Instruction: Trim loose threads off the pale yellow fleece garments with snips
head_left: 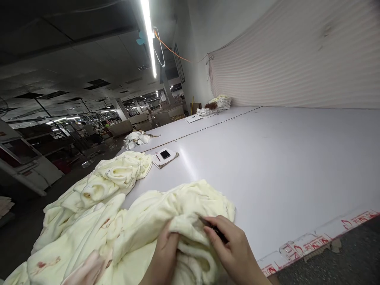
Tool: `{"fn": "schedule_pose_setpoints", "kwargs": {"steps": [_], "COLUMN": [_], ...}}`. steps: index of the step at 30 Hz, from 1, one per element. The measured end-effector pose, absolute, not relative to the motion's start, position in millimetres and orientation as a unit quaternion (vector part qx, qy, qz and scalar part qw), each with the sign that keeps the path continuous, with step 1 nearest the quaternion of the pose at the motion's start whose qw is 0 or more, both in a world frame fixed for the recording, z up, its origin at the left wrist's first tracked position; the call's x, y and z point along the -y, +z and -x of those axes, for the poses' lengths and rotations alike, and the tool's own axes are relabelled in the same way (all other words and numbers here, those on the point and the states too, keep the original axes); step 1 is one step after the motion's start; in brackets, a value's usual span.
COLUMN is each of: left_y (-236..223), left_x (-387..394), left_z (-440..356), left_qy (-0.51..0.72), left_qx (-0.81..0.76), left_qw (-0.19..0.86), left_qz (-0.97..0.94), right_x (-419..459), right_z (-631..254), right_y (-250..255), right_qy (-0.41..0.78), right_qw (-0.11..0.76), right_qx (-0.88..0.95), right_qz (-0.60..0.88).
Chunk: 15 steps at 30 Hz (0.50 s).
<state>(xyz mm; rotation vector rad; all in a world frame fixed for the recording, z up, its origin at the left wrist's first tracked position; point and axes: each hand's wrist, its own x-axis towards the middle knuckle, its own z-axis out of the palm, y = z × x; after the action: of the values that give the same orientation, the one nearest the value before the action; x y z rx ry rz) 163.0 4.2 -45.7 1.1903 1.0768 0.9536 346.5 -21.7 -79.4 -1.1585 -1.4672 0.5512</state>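
Note:
A pale yellow garment (190, 202) of soft, thick cloth lies bunched at the near edge of the table. My left hand (166, 245) is closed on a fold of it, thumb on top. In my right hand (228, 241) is a small dark tool that looks like thread snips (218, 232), its thin tip touching the cloth just right of my left hand. The snips' handle is mostly hidden by my fingers. More pale yellow garments (118, 172) are heaped to the left, some with reddish embroidery. A pink piece of cloth (89, 269) shows near the bottom.
The white table (282, 170) stretches right and away, with red-printed tape (314, 243) along its near edge. Beyond the heap lie a pad with a phone (165, 154), a white cloth pile (136, 139) and stacked cloths (222, 103). A striped sheet (291, 67) hangs behind.

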Motion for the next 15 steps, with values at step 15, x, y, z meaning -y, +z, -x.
{"fn": "schedule_pose_setpoints", "kwargs": {"steps": [15], "left_y": [-37], "left_x": [2], "left_z": [-184], "left_qy": [0.483], "left_qx": [-0.454], "left_qw": [0.668], "left_qz": [-0.338], "right_x": [20], "right_z": [-339], "right_y": [-102], "right_qy": [0.570], "right_qw": [0.532], "right_qx": [0.434], "right_qz": [0.452]}}
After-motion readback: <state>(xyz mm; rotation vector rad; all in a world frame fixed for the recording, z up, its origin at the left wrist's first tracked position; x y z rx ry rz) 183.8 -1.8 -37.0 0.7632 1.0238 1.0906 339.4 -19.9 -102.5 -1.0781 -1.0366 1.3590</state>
